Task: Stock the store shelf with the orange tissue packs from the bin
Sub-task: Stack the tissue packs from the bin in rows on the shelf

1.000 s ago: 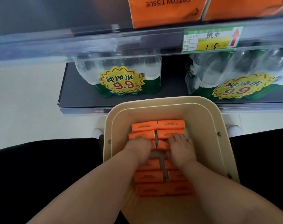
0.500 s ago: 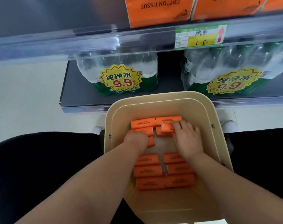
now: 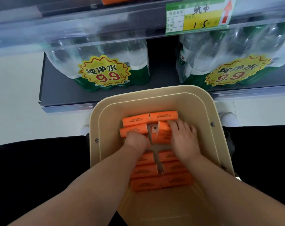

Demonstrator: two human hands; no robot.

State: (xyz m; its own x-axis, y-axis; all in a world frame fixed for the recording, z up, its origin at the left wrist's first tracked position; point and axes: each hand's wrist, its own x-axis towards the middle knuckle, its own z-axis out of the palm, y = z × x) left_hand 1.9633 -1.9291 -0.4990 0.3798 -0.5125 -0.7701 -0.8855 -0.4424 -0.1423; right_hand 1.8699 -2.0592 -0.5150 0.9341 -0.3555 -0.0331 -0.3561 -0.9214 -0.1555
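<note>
Orange rectangular tissue packs (image 3: 161, 181) lie in two columns inside the beige plastic bin (image 3: 208, 128). One tilted pack (image 3: 162, 135) stands raised on edge, its 3 o'clock end grasped by the right hand (image 3: 184, 141). At its 9 o'clock the left hand (image 3: 136, 141) curls down among the packs, its grip hidden.

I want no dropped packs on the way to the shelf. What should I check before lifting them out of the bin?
1. Right hand grips the tilted packs: ok.
2. Left hand has a grip: cannot tell, its fingers are hidden.
3. Tilted packs clear of the bin: not ok, they are inside it.
4. Bin upright: ok.
5. Room on the upper shelf: cannot tell, mostly out of frame.
</note>
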